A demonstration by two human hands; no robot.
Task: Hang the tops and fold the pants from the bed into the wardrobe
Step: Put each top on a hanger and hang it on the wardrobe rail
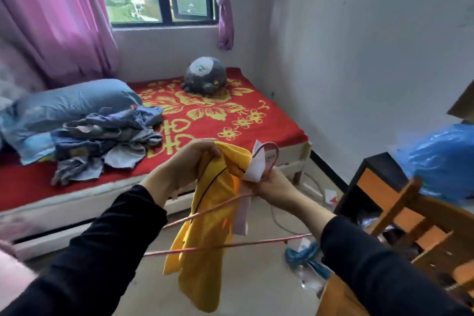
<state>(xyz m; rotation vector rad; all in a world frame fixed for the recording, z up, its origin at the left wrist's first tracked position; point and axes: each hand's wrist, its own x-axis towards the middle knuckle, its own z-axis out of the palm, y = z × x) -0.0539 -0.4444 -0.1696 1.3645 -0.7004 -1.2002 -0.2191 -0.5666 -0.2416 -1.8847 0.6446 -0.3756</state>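
Black-sleeved arms up from the bottom corners, meeting at centre frame. Left hand curled, pinching the upper edge of the yellow top between thumb and fingers. Right hand closed round the neck of the pink hanger, hook up, white tag just beside the fingers. Yellow top hanging at lower centre, across the hanger's bars, in front of the bed. Heaped grey-blue clothes on the bed at middle left, against a blue pillow. Bulging blue plastic bag at right edge, contents hidden.
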